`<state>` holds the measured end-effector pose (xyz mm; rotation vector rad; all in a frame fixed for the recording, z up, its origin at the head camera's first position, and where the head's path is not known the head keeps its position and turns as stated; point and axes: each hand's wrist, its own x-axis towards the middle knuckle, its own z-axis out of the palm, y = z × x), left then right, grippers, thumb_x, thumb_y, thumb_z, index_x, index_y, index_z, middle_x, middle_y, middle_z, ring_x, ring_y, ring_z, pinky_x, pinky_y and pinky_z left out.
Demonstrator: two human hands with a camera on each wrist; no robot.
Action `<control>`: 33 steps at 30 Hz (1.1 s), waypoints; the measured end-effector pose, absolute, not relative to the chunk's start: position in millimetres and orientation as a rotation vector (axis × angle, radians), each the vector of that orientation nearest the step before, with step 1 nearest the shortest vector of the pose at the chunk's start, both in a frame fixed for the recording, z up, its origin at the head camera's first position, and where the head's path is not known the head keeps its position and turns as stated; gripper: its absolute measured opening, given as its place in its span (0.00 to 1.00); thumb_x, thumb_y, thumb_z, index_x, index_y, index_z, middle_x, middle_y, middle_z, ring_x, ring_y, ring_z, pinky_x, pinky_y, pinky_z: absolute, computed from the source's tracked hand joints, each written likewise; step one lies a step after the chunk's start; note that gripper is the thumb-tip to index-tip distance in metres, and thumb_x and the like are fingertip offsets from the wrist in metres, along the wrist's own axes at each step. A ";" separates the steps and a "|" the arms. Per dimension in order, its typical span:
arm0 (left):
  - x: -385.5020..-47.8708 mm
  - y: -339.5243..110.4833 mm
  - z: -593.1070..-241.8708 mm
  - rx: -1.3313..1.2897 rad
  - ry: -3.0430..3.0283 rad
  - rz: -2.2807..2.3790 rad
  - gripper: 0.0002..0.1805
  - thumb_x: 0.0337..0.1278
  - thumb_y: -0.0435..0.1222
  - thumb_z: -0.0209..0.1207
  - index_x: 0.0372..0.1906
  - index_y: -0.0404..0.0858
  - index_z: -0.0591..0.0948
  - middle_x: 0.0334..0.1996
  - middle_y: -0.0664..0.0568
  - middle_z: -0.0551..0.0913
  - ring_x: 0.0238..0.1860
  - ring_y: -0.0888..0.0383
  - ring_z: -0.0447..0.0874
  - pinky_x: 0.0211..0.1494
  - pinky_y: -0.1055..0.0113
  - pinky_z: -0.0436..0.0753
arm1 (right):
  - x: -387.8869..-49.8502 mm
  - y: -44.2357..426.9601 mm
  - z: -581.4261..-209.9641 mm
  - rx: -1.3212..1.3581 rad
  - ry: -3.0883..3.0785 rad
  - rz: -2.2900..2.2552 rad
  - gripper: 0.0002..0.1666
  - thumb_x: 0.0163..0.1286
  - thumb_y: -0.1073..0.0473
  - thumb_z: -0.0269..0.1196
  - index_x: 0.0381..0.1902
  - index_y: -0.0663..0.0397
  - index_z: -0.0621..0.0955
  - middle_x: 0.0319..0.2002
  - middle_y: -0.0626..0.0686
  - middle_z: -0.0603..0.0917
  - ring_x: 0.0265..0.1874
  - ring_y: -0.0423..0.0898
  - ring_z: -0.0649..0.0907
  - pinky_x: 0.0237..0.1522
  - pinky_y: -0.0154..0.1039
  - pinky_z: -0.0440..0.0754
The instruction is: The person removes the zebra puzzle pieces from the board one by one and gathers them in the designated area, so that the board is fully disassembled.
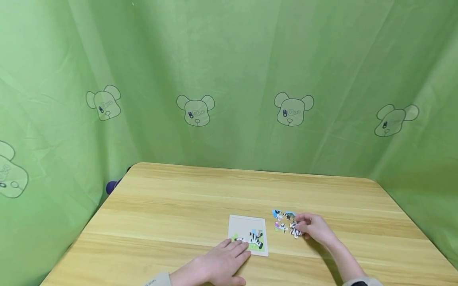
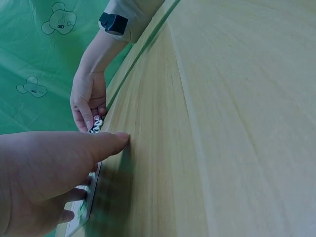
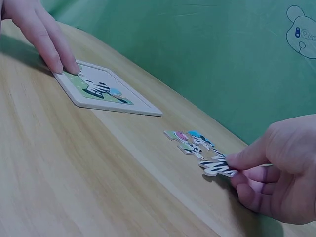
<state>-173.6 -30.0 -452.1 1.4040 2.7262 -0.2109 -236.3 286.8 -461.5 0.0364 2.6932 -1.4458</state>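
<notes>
One puzzle board (image 1: 243,225) partly beneath left hand (image 1: 226,262)

Resting w/ bare L hand (image 1: 227,261) on white, rectangular zebra-puzzle tray (image 1: 247,224); pinching black-and-white striped jigsaw pc (image 1: 295,231) w/ R hand (image 1: 317,229), nr loose multicoloured pcs (image 1: 277,215), on yellowish wood-grain tbl (image 1: 179,202).

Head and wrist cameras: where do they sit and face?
Head: head-worn, looking forward and down at the table; left hand and right hand show.
Left wrist: wrist-worn, looking across the table; left hand near, right hand beyond.
Right wrist: wrist-worn, looking at the tray; right hand near, left hand beyond.
Both wrist views share tray and hands.
</notes>
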 end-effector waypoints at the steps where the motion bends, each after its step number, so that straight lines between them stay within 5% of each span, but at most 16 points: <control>1: -173.7 -29.9 -452.0 1.405 2.726 -0.212 0.40 0.58 0.64 0.42 0.69 0.45 0.61 0.70 0.53 0.57 0.69 0.57 0.53 0.68 0.60 0.59 | -236.9 287.1 -462.5 0.031 2.710 -1.433 0.18 0.57 0.71 0.61 0.46 0.75 0.75 0.28 0.54 0.79 0.24 0.46 0.77 0.23 0.34 0.78; 12: -172.7 -30.5 -452.9 1.412 2.742 -0.219 0.39 0.59 0.64 0.43 0.69 0.44 0.62 0.69 0.52 0.58 0.69 0.57 0.54 0.68 0.60 0.59 | -239.8 284.1 -464.8 0.051 2.857 -1.276 0.13 0.56 0.68 0.64 0.39 0.71 0.79 0.27 0.52 0.77 0.23 0.44 0.75 0.20 0.32 0.76; 33: -174.6 -25.8 -451.7 1.466 2.787 -0.148 0.39 0.59 0.62 0.44 0.69 0.44 0.61 0.70 0.50 0.56 0.70 0.54 0.51 0.70 0.56 0.54 | -234.1 242.8 -446.6 -0.167 2.902 -1.289 0.20 0.55 0.65 0.67 0.44 0.69 0.78 0.32 0.52 0.81 0.33 0.46 0.80 0.34 0.35 0.80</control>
